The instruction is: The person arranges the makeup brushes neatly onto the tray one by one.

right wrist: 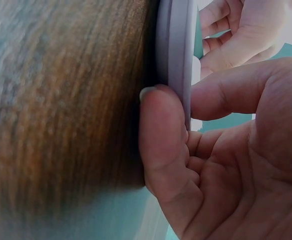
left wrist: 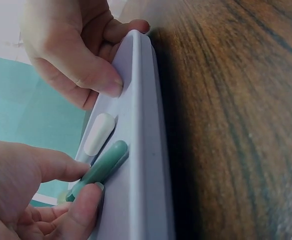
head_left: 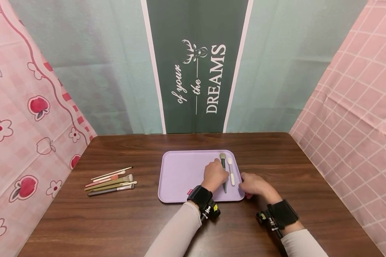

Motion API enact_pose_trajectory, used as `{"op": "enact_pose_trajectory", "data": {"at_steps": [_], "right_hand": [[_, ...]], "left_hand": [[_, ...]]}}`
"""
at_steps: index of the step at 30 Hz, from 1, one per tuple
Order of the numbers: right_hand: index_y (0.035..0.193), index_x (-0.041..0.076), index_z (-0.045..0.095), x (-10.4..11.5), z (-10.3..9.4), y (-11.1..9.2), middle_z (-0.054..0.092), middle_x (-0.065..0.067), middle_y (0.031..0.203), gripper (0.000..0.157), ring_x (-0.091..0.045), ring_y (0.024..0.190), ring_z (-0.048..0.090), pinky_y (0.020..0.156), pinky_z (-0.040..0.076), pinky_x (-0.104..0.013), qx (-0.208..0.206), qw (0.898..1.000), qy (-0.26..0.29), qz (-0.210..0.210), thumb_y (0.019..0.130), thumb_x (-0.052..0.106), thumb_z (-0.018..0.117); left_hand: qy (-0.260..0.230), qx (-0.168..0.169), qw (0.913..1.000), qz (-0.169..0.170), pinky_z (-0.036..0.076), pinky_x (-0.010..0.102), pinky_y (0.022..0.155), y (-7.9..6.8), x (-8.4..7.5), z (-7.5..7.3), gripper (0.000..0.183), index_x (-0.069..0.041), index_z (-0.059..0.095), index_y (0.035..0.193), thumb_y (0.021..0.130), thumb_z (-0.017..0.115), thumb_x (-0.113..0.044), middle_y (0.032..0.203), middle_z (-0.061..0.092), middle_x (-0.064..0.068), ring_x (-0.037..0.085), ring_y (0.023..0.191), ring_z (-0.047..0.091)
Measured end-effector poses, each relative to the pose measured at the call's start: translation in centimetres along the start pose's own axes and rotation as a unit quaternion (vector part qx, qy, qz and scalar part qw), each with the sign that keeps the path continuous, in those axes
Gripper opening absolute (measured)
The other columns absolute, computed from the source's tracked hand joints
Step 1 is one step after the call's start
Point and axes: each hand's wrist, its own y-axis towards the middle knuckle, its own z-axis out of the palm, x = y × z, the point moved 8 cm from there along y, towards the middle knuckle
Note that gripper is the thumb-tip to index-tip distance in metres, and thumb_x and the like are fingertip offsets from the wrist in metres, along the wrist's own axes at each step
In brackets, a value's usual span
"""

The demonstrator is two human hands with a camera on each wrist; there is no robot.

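A lavender tray (head_left: 183,169) lies on the wooden table. Over its right half, my left hand (head_left: 214,175) pinches a dark green makeup brush (head_left: 223,156), bristles pointing away. In the left wrist view, thumb and fingers lie on either side of the green handle (left wrist: 105,161), just over the tray surface. A white and lilac makeup brush (head_left: 230,170) lies on the tray to the right of the green one. My right hand (head_left: 256,185) holds the tray's right edge near the front corner. The right wrist view shows its digits on both sides of the tray rim (right wrist: 178,55).
Left of the tray, a group of several makeup brushes (head_left: 110,182) lies on the table (head_left: 132,225). A green and grey curtain (head_left: 115,71) hangs behind the table, with pink cloths (head_left: 357,117) at both sides.
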Motion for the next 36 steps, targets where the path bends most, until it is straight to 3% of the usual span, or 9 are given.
{"op": "enact_pose_trajectory", "data": {"at_steps": [21, 36], "right_hand": [[0.095, 0.002, 0.057, 0.0, -0.07, 0.05, 0.061, -0.008, 0.073, 0.009, -0.017, 0.056, 0.065, 0.054, 0.054, -0.031, -0.007, 1.0, -0.002, -0.004, 0.088, 0.007, 0.056], [0.099, 0.0, 0.058, -0.06, -0.06, -0.06, 0.06, -0.009, 0.075, 0.012, -0.018, 0.058, 0.064, 0.055, 0.053, -0.031, -0.007, 1.0, 0.004, -0.001, 0.089, 0.008, 0.057]], "left_hand": [[-0.008, -0.003, 1.0, -0.003, 0.043, 0.03, 0.055, -0.3, -0.19, -0.17, 0.03, -0.003, 0.056, 0.097, 0.084, 0.074, -0.023, 0.07, 0.056, 0.005, 0.02, 0.063, 0.055], [0.012, -0.01, 0.9998, 0.009, 0.044, 0.03, 0.055, -0.09, -0.5, -0.03, 0.031, -0.001, 0.062, 0.1, 0.083, 0.075, -0.023, 0.073, 0.061, 0.008, 0.021, 0.063, 0.057]]}}
